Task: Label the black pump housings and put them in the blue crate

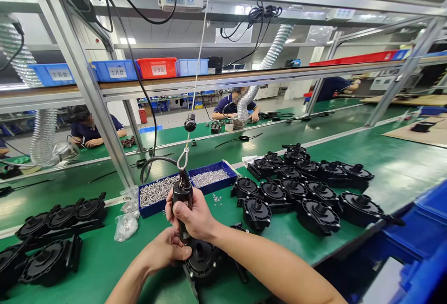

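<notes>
My right hand (pixel 195 213) is wrapped around a black electric screwdriver (pixel 183 192), which hangs upright from a cord with a metal hook. Below it sits a round black plastic housing (pixel 201 260) with a short spout in its middle and screws along its rim. My left hand (pixel 169 250) is closed at the housing's left edge, its thumb resting on the rim beside the screwdriver's lower end. The screwdriver's tip is hidden behind my fingers. Behind my hands, a blue tray holds long screws (pixel 157 193) on the left and small nuts (pixel 209 178) on the right.
Several black housings (pixel 293 187) stand in rows at the right, more (pixel 49 257) at the left. Plastic bags (pixel 126 226) and loose nuts (pixel 217 199) lie near the tray. A metal post (pixel 84 80) rises at left. Co-workers (pixel 237 104) sit across the green conveyor (pixel 279 131).
</notes>
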